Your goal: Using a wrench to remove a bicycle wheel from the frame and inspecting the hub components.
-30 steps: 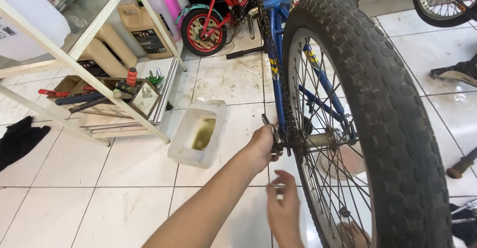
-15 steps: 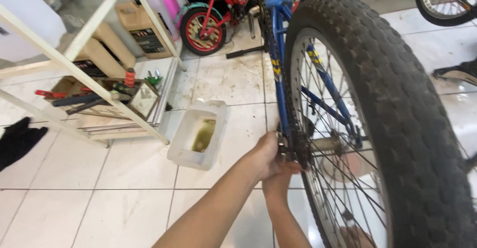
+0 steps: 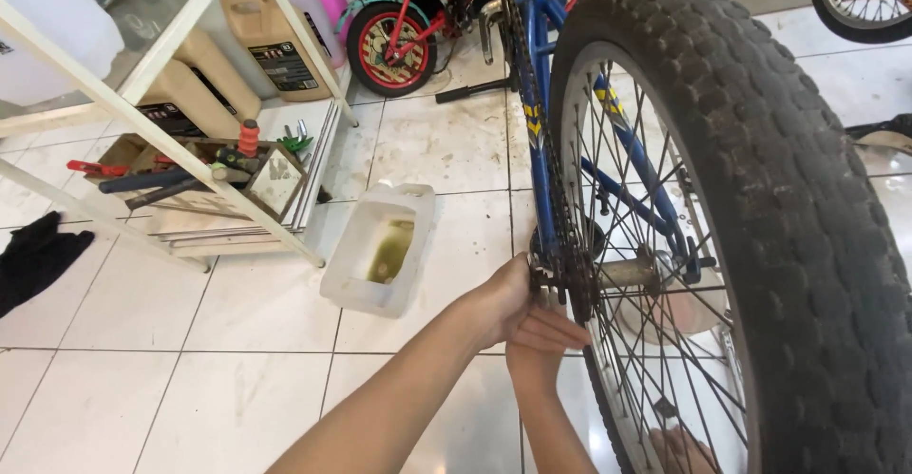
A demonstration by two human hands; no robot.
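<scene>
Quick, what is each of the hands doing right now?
Left hand: fingers curled at the rear sprocket of the blue bike; grip cannot be told.
Right hand: beneath it, fingers extended, holding nothing visible.

Cut-open white jug (image 3: pixel 380 246) on tiles; red bicycle (image 3: pixel 408 28) behind.

Tan jugs (image 3: pixel 255 32) by the shelf — dark rectangular labels (image 3: pixel 287 64).

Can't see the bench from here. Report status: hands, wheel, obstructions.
Left hand and right hand both at the greasy rear sprocket of the blue bicycle's knobby black wheel. Grip unclear. Cut-open white plastic jug sits beside them.
</scene>
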